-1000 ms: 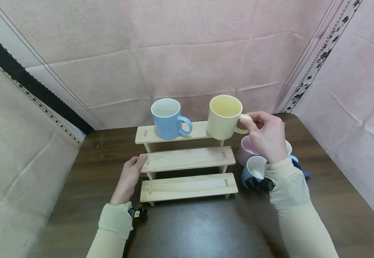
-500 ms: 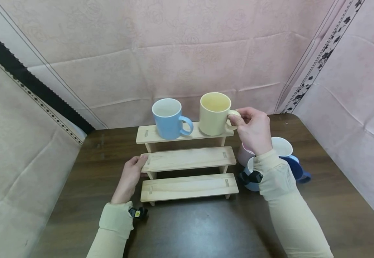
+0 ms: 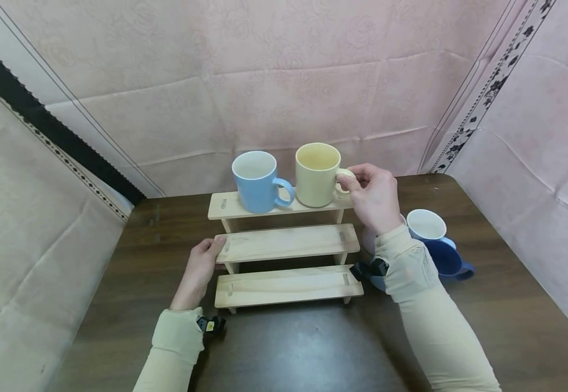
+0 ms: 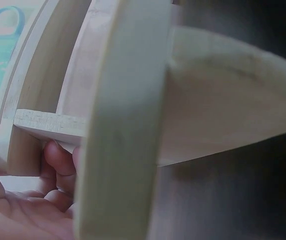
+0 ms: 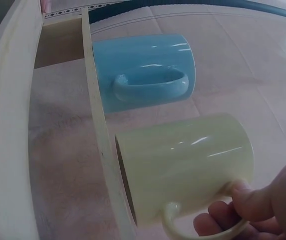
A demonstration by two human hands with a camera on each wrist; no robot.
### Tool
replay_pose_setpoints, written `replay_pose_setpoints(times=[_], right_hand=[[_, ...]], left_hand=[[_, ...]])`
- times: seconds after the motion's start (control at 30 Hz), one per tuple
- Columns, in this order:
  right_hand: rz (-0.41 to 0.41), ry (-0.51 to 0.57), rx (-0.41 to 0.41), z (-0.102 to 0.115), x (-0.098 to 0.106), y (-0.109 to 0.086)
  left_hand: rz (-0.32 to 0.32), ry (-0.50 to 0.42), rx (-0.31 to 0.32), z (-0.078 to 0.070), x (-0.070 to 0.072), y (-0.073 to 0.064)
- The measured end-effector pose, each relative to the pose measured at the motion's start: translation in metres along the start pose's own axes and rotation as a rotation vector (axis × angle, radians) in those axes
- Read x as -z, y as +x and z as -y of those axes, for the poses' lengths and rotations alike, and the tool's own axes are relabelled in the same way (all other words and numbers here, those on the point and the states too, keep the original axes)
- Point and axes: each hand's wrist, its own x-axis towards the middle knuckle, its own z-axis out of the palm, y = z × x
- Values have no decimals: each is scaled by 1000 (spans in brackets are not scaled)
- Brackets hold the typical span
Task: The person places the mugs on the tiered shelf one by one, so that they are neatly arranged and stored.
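A three-step wooden rack [image 3: 286,243] stands on the table. My left hand [image 3: 198,267] grips the left end of its middle step, thumb on top; in the left wrist view its fingers [image 4: 58,160] curl under the wood. With thumb and fingers, my right hand [image 3: 374,198] pinches the handle of a pale yellow mug [image 3: 317,177]. This mug is upright at the right part of the top step, its base right at the board in the right wrist view. Left of it on the same step sits a light blue mug [image 3: 254,182], handle to the right, a small gap between them.
Right of the rack, a white-lined mug [image 3: 426,226] and a dark blue mug [image 3: 445,261] stand close together. A pink mug [image 3: 368,240] and another blue mug [image 3: 378,283] are mostly hidden behind my right forearm. Patterned cloth [image 3: 284,98] hangs behind the brown table [image 3: 284,354].
My right hand has carried the yellow mug leftward, from beyond the top step's right end to beside the light blue mug. The left hand keeps its grip on the middle step.
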Motion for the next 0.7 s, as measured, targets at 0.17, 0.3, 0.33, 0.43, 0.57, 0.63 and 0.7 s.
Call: replay_pose_setpoints(times=[0.17,0.3,0.33,0.43,0.57,0.63,0.7], right_hand=[[-3,10,10,1,-3,0],[9,13,-5,2,-5,0],[12,12,-11,2,-6,0],[15,7,-19,2,-7,-1],[7,2,-9,2,-8,-2],[4,1,-2,2,-8,-2],[1,-3,1,2,-8,-3]], left_hand=[[-4,2,-4,1,0,0],[-3,0,-3,1,0,0],[-3,-1,-3,0,0,0],[1,-3,-1,1,0,0],[-1,-3,0,2,0,1],[-4,-3,2,3,0,1],[-7,-1,-1,4,0,1]])
